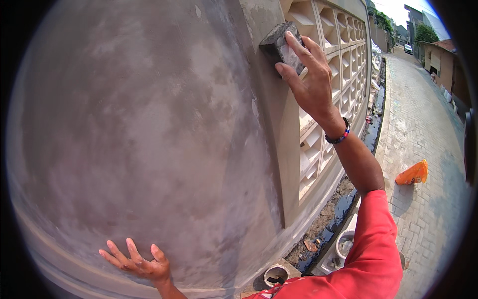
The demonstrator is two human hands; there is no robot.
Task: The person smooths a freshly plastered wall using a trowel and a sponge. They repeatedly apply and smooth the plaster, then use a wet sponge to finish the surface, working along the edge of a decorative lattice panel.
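Note:
My right hand [311, 74] grips a dark, speckled rectangular block [279, 45] against the raised grey strip [284, 149] between the plastered wall [134, 139] and a panel of pale breeze blocks [338, 70]. A beaded bracelet [337, 129] circles that wrist. Low on the left, my left hand [137, 261] is open, fingers spread in front of the grey plaster, holding nothing; whether it touches the surface I cannot tell.
A narrow drain [336, 219] with dark water runs along the wall's foot, beside round pipe openings [276, 273]. An orange bag [412, 173] stands on the paved lane [416, 114]. Low buildings [443, 65] and a white car [408, 49] are farther along.

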